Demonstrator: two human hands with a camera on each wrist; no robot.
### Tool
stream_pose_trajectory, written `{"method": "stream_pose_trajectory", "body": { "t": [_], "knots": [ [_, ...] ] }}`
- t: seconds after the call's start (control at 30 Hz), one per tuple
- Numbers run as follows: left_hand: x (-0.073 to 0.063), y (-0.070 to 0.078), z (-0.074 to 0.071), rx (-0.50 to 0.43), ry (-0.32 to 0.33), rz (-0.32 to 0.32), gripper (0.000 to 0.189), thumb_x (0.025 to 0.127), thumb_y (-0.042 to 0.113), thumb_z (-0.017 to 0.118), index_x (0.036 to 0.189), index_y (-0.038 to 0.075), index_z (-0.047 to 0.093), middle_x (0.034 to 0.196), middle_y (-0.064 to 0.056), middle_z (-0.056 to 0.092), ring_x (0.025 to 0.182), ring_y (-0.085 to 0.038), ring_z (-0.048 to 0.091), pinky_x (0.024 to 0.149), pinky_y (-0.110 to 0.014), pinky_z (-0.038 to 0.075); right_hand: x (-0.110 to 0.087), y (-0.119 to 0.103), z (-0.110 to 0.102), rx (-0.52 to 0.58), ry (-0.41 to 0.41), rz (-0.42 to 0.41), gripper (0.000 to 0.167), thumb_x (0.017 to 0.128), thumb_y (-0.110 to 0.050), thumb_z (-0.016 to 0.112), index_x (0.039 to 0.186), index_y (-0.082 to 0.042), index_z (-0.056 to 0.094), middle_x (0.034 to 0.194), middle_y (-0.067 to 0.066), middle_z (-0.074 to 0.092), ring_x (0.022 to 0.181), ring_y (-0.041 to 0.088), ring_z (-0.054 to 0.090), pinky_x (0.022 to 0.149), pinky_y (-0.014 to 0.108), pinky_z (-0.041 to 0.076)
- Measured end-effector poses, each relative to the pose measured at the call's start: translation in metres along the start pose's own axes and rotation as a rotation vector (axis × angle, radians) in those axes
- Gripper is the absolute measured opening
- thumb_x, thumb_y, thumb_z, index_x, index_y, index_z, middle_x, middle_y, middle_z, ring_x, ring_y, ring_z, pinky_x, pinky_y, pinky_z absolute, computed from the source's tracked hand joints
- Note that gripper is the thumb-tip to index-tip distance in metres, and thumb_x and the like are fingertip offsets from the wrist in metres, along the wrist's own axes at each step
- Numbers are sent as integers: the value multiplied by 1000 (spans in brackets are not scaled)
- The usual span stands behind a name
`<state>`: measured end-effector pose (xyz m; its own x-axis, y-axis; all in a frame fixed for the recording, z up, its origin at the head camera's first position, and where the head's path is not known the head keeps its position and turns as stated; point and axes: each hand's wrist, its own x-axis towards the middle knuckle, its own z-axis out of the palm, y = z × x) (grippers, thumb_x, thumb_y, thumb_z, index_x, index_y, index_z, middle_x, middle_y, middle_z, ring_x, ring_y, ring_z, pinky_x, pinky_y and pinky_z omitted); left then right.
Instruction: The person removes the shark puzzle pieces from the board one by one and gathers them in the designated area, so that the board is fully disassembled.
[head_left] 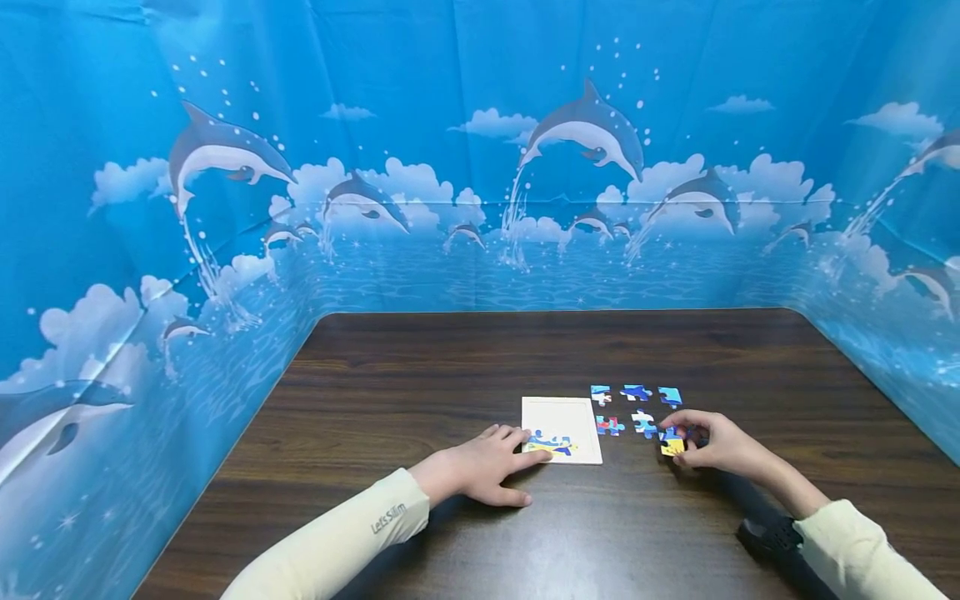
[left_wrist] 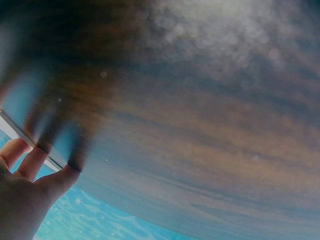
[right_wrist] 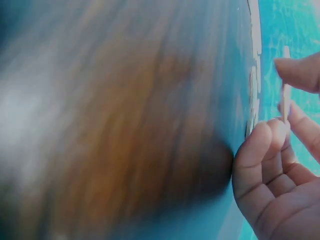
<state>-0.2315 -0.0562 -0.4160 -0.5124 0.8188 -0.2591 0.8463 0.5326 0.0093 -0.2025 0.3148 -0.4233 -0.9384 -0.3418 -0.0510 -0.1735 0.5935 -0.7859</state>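
Observation:
A pale square puzzle tray [head_left: 561, 414] lies on the dark table, with joined puzzle pieces [head_left: 551, 443] along its lower part. My left hand [head_left: 487, 467] rests with spread fingers at the tray's lower left edge, fingertips touching it. In the left wrist view the fingers [left_wrist: 32, 162] meet the tray's thin edge. At the right, my right hand [head_left: 716, 446] pinches a blue and yellow puzzle piece [head_left: 672, 445] between thumb and fingers. The right wrist view shows that puzzle piece [right_wrist: 286, 95] edge-on, raised off the tabletop.
Several loose puzzle pieces [head_left: 636, 392] lie in two rows between the tray and my right hand, one of them a red and blue piece [head_left: 610, 426]. A blue dolphin-print curtain [head_left: 480, 250] stands around the brown wooden table [head_left: 420, 358].

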Motion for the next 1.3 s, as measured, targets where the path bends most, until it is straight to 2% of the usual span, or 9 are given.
{"method": "stream_pose_trajectory", "body": {
  "t": [0.4,0.77,1.1,1.3],
  "knots": [
    [-2,-1,-2,3,3,-9,65,92,56,45,149,35,22,153,-11,28,137,-27,33,114,-44,28,-10,4,-7,-74,-55,54,42,75,-8,73,113,3,60,89,7,53,69,5,44,56,22,39],
    [-2,-1,0,4,2,-4,65,92,57,44,149,35,21,152,-12,28,137,-28,34,113,-44,29,-17,9,-9,-121,-77,16,43,74,-11,75,112,4,61,91,7,55,71,3,44,57,22,40],
    [-2,2,-2,-2,-10,-7,65,92,57,44,149,35,21,153,-12,28,137,-29,34,113,-45,29,-20,8,-9,-94,-81,3,45,73,-9,75,113,6,60,89,8,53,65,2,43,53,21,40],
    [0,2,-1,-15,-15,-14,65,92,57,44,149,37,19,154,-10,26,138,-28,32,114,-46,27,-21,8,-9,-68,-54,12,44,74,-9,75,113,5,60,91,9,52,65,2,42,53,22,38]
  ]
}}
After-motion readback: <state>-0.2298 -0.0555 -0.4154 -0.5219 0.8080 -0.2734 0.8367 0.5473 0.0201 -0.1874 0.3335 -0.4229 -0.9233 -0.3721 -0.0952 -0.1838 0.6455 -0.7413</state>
